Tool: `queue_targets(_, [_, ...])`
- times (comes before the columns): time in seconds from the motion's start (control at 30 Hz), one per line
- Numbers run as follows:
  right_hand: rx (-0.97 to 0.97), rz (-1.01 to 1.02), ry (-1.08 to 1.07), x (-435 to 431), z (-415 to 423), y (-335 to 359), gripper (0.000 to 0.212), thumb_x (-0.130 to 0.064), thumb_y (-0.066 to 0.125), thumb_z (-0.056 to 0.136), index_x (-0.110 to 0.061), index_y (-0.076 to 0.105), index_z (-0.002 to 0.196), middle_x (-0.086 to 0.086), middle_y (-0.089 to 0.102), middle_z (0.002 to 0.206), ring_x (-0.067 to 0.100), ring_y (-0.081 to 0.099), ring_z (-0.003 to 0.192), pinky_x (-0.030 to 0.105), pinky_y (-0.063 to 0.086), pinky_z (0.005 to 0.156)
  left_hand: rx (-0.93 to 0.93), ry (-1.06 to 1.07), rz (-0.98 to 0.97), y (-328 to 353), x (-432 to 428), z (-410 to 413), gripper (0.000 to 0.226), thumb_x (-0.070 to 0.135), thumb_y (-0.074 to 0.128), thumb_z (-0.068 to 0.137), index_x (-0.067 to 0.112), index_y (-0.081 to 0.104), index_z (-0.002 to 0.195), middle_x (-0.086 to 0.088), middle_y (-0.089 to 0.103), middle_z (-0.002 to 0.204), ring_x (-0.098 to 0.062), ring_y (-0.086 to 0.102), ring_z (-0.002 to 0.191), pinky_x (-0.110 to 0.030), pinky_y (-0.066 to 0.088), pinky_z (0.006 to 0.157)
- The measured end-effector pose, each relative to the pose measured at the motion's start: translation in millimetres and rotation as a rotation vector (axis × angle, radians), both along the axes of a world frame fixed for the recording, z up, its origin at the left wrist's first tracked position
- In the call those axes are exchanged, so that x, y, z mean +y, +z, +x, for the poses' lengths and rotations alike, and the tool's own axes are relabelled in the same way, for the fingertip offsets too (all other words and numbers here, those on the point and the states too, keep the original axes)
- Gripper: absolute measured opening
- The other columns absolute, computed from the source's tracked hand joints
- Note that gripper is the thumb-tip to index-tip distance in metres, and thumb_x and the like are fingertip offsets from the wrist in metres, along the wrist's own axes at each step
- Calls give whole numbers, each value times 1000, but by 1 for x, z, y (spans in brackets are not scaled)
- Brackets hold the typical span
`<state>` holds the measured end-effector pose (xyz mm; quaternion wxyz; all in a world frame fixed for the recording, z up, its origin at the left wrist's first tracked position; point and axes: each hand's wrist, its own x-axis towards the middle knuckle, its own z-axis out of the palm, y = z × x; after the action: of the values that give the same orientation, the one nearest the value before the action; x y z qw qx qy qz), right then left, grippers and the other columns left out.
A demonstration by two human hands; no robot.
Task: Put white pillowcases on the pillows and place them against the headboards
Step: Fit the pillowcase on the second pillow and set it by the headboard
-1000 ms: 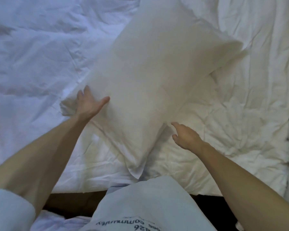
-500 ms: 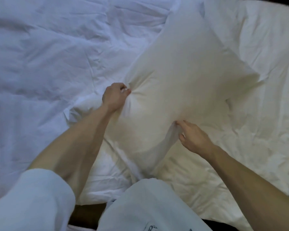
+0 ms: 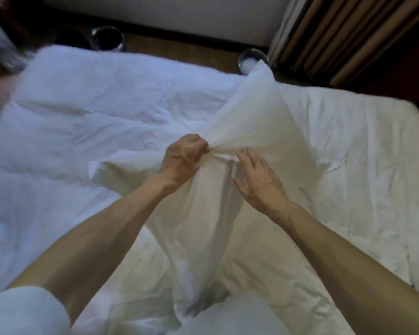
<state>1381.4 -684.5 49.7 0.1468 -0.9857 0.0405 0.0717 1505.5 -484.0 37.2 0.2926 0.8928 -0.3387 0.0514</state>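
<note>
A white pillow in a white pillowcase [image 3: 259,122] is raised off the bed, one corner pointing up toward the far side. My left hand [image 3: 183,158] grips a bunched fold of the pillowcase at the pillow's middle. Just to the right of that fold, my right hand [image 3: 257,180] is spread with fingers straight and holds nothing; whether it touches the fabric I cannot tell. The loose end of the pillowcase [image 3: 198,250] hangs down toward my body.
A rumpled white duvet [image 3: 87,131] covers the bed. Beyond the bed's far edge are a wooden floor, a dark bin [image 3: 108,38], a metal bin [image 3: 252,60] and brown curtains [image 3: 344,37]. No headboard is in view.
The pillow has been lifted and drawn toward me, my left hand still gripping it. My right hand let go of the pillow's lower edge and moved up beside the left. The view tilted upward.
</note>
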Motion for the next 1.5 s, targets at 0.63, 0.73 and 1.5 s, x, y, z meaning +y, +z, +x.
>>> queue_targets(0.63, [237,-300,387,85,-92,51,95,-61,60,82,-23,12,155,6,28,157,25,24,146,50,17,118,-237,-296,281,3,194,-249,9,8,69,88,17,66,86,2,66,91,-19,59,76,-31,48,59])
queue_targets(0.73, [270,-313,335,101,-100,46,90,-64,49,88,-23,8,156,9,42,148,30,40,136,47,30,109,-183,-227,354,2,197,-256,10,12,71,83,19,64,80,2,66,83,-20,58,74,-31,46,59])
queue_targets(1.5, [-34,-441,426,82,-178,38,29,-15,83,63,-21,55,62,0,55,56,26,55,46,32,41,52,309,-9,762,38,153,-299,53,56,66,78,17,51,111,-8,62,101,-31,59,90,-37,40,77])
